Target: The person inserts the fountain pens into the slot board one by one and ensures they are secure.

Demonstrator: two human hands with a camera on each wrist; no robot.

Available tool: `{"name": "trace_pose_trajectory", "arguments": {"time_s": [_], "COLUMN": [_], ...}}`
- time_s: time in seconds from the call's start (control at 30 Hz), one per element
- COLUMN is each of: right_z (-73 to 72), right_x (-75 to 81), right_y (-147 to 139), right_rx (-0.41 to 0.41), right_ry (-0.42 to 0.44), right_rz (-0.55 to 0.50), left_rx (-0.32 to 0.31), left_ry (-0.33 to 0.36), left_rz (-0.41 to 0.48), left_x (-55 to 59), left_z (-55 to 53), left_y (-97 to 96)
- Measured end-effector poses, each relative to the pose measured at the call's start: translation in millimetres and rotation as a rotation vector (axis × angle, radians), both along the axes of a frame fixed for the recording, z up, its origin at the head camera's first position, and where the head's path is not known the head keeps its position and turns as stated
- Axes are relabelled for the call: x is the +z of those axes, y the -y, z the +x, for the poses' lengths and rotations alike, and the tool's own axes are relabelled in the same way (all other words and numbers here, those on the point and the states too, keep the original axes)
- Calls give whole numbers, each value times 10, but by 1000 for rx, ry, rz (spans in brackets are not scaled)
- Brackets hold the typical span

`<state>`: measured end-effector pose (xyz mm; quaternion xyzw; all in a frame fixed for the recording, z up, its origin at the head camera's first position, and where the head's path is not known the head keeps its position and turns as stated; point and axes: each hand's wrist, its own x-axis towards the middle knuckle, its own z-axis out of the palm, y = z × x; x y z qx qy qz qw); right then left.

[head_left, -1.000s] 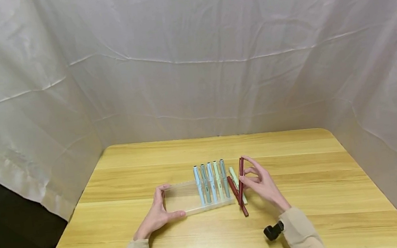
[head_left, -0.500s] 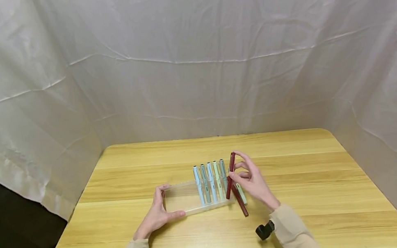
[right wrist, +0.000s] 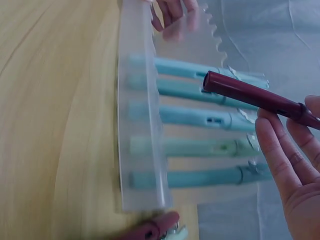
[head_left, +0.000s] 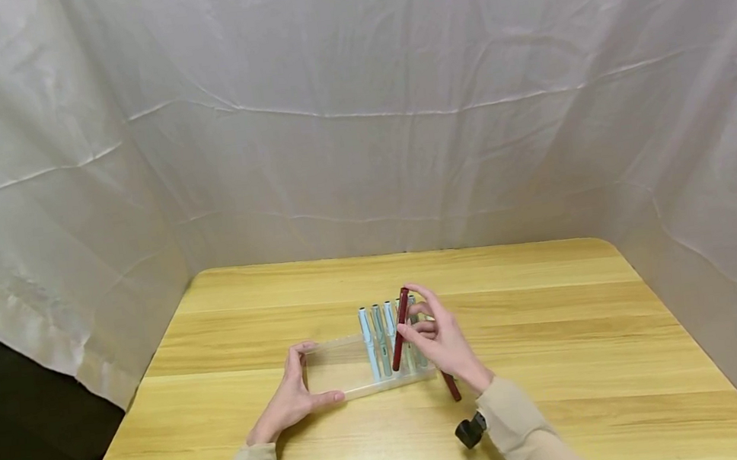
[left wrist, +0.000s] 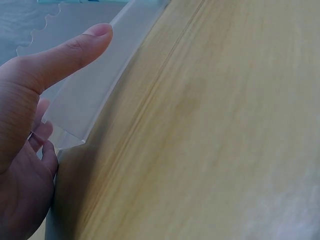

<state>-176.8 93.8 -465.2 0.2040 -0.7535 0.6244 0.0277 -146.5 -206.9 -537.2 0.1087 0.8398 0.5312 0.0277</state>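
At the left end of a clear plastic pen rack (head_left: 337, 368), my left hand (head_left: 292, 394) grips it, thumb along the front wall and fingers at the far side. My right hand (head_left: 446, 342) pinches a dark red capped pen (head_left: 400, 331), tilted, over the pens in the rack. Several pens lie side by side in its right part: light blue (right wrist: 187, 115), grey-teal (right wrist: 192, 91) and pale green (right wrist: 192, 146). In the right wrist view, the wavy notched edge of the rack shows beyond them.
A second dark red pen (head_left: 452, 387) lies on the wooden table (head_left: 598, 355) just right of the rack. Beside it, a pale green pen (right wrist: 179, 234) shows partly in the right wrist view. Pale curtains (head_left: 365, 146) hang behind the table.
My right hand has carried the dark red pen left from the loose pens to above the rack's pens. My left hand and the rack have stayed in place.
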Motion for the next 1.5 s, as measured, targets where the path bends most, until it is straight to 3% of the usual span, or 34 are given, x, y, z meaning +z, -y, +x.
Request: {"name": "trace_pose_trajectory", "arguments": {"time_s": [0.27, 0.57, 0.9, 1.23, 1.5], "right_z": [12, 41, 81, 68, 84], "right_x": [-46, -64, -41, -103, -136], "right_y": [233, 398, 456, 506, 522], "right_rx": [31, 10, 36, 52, 51], "right_ry": [-106, -209, -194, -268, -240], "right_rz": [50, 150, 182, 188, 219], "left_rx": [5, 7, 10, 8, 13], "left_ry": [-3, -23, -12, 29, 21], "left_rz": [-6, -25, -30, -20, -27], "left_x": [1, 17, 15, 16, 16], "left_z": [7, 8, 9, 10, 14], "left_y": [-8, -9, -9, -7, -3]}}
